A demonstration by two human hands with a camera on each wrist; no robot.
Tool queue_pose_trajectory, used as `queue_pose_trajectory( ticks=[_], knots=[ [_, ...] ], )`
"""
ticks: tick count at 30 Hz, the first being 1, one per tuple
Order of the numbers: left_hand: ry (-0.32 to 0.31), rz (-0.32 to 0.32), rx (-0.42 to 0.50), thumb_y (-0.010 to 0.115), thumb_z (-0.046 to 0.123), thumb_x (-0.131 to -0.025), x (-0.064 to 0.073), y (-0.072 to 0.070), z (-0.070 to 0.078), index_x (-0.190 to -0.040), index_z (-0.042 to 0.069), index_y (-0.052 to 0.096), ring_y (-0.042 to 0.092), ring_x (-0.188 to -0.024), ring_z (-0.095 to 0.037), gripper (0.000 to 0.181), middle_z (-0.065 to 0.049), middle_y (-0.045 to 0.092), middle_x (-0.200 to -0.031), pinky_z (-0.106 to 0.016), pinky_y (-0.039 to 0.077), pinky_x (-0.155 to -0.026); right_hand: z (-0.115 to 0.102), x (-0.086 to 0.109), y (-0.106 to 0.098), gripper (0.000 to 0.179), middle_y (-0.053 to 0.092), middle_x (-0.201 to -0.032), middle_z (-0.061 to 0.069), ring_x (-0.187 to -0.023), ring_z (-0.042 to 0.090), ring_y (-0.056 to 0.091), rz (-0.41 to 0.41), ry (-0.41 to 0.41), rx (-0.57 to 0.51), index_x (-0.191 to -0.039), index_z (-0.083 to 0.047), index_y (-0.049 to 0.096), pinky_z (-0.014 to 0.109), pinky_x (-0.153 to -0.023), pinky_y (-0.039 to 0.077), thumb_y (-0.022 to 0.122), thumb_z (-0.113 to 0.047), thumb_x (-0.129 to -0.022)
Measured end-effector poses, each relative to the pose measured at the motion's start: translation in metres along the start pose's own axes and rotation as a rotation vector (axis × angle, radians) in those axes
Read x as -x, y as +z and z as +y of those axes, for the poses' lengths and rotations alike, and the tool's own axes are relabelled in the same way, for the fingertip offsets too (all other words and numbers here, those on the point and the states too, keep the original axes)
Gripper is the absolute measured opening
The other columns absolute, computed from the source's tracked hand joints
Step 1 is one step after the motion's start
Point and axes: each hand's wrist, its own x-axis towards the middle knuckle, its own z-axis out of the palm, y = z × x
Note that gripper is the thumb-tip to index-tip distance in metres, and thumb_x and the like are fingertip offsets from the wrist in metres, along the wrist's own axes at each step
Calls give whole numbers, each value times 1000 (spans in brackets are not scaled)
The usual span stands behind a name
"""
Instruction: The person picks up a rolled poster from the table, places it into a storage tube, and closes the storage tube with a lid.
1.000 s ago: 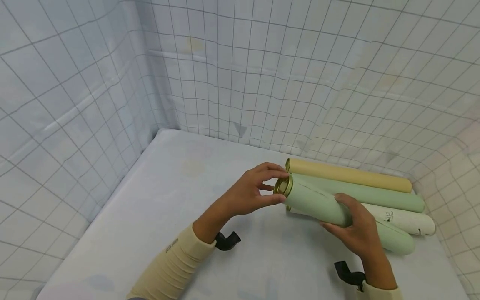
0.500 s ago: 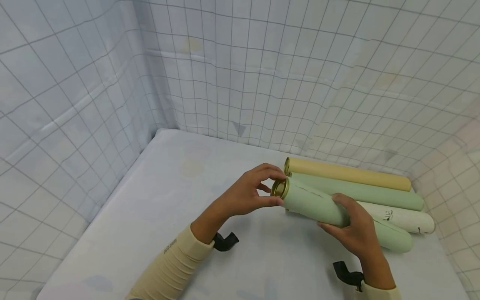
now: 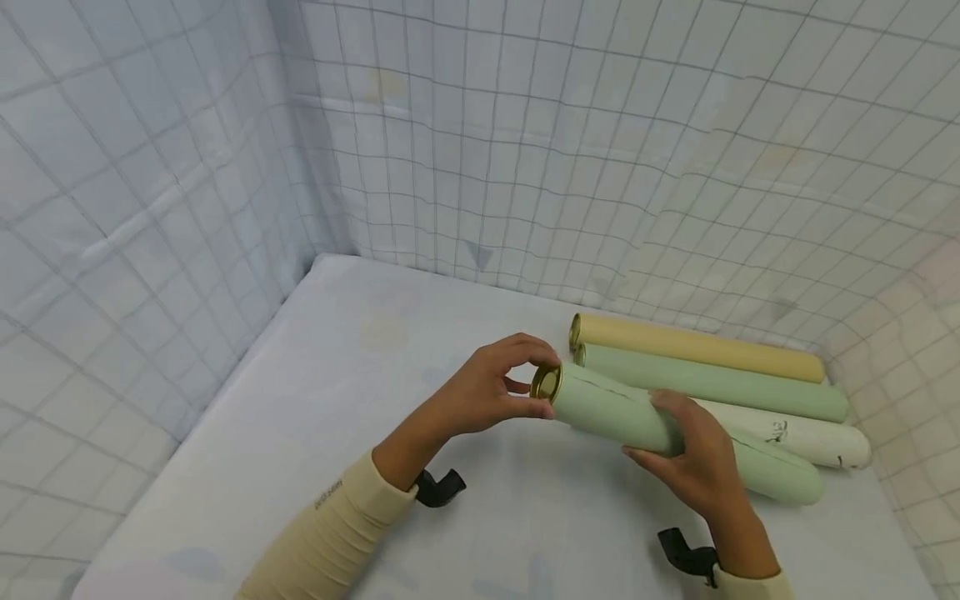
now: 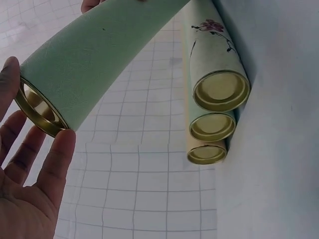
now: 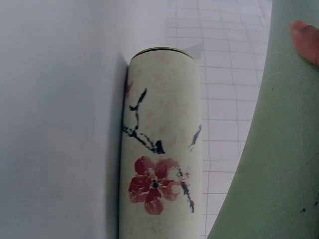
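A light green cardboard tube (image 3: 611, 408) with a gold metal end hangs tilted in both hands. My left hand (image 3: 498, 385) pinches the rim of that gold end (image 4: 42, 107), thumb on one side and fingers on the other. Around the tube's middle my right hand (image 3: 701, 462) grips; its thumb (image 5: 306, 42) lies along the green surface in the right wrist view. Behind the held tube lie three more tubes side by side: yellow (image 3: 697, 344), green (image 3: 720, 382) and white (image 3: 810, 439). The white one carries a red flower (image 5: 154, 186) and dark branches. The held tube partly covers it.
A white surface (image 3: 360, 375) lies under everything. Grid-patterned cloth walls (image 3: 465, 167) rise at the back, left and right. The yellow tube lies closest to the back wall. Black curved pieces (image 3: 440, 487) stick out at both wrists.
Both hands have shifted left and slightly toward me with the held green tube. Its gold end has moved away from the lying tubes, so the ends of the yellow and green ones show more.
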Motion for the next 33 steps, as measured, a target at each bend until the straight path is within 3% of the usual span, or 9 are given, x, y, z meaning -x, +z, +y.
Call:
queue_pose_trajectory(
  ticks=[4, 10, 13, 17, 21, 28, 33],
  knots=[
    [-14, -6, -19, 85, 20, -80, 5, 5, -11, -125, 15, 62, 55, -116, -12, 51, 8, 55, -129, -34, 58, -82, 4, 2, -4, 83, 66, -117, 18, -105, 38, 61, -86, -9, 41, -121, 1, 62, 11, -103, 30, 56, -73, -83],
    [-106, -90, -172, 83, 27, -83, 25, 0, -25, -127, 15, 62, 54, -118, -9, 50, 8, 54, -130, -28, 54, -87, 15, 17, -6, 78, 65, -121, 15, -108, 35, 61, -258, -70, 112, -124, 0, 59, 42, -93, 45, 58, -67, -85],
    [-185, -117, -243, 82, 30, -84, 41, -11, -31, -126, 18, 63, 53, -119, -6, 47, 11, 54, -130, -27, 53, -89, 22, 27, -7, 77, 64, -120, 15, -108, 35, 60, -296, -103, 140, -123, 1, 58, 46, -93, 44, 76, -58, -77],
    [-240, -128, -288, 80, 28, -86, 61, -31, -37, -125, 18, 64, 54, -120, -12, 43, 12, 54, -130, -29, 53, -90, 31, 40, -12, 79, 64, -119, 14, -110, 34, 59, -339, -83, 196, -122, 0, 59, 47, -94, 42, 94, -29, -57],
    [-264, -114, -307, 79, 30, -87, 78, -51, -40, -125, 17, 64, 56, -118, -22, 42, 9, 54, -130, -33, 53, -91, 39, 50, -19, 80, 63, -120, 15, -111, 36, 58, -365, -41, 233, -122, 1, 58, 51, -93, 42, 95, -24, -55],
    [-293, -40, -328, 79, 34, -87, 92, -80, -38, -126, 16, 63, 57, -117, -22, 45, 1, 54, -134, -36, 53, -92, 46, 59, -27, 78, 63, -121, 14, -113, 35, 56, -347, -32, 236, -124, -1, 59, 47, -94, 41, 93, -20, -56],
    [-297, 35, -358, 80, 29, -87, 99, -94, -37, -126, 15, 64, 55, -121, -22, 45, -3, 53, -137, -39, 53, -92, 44, 54, -38, 67, 60, -126, 18, -113, 38, 55, -306, 10, 207, -123, 0, 61, 49, -91, 42, 89, -29, -69]
  ],
)
